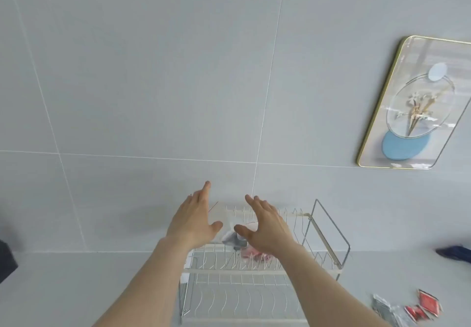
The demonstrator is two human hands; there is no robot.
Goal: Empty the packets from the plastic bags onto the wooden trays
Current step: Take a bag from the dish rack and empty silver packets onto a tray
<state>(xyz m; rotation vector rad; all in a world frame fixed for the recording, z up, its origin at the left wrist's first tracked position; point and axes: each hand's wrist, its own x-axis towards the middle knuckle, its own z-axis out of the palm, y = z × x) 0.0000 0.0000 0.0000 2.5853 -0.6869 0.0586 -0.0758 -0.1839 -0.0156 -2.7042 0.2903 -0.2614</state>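
Observation:
My left hand (195,220) and my right hand (267,226) are stretched out over the top of a white wire dish rack (323,237), fingers spread, holding nothing. Between and under the hands lies a clear plastic bag (233,237) with grey packets in it, on the rack's upper tier. Red packets (254,255) show just below my right hand on the same tier. More red and silver packets (407,306) lie loose on the counter at the lower right. No wooden tray is in view.
The rack stands on a pale grey counter (76,288) against a grey tiled wall. A gold-framed picture (413,104) hangs at the right. A dark object (6,263) sits at the left edge, a dark blue one (456,252) at the right edge.

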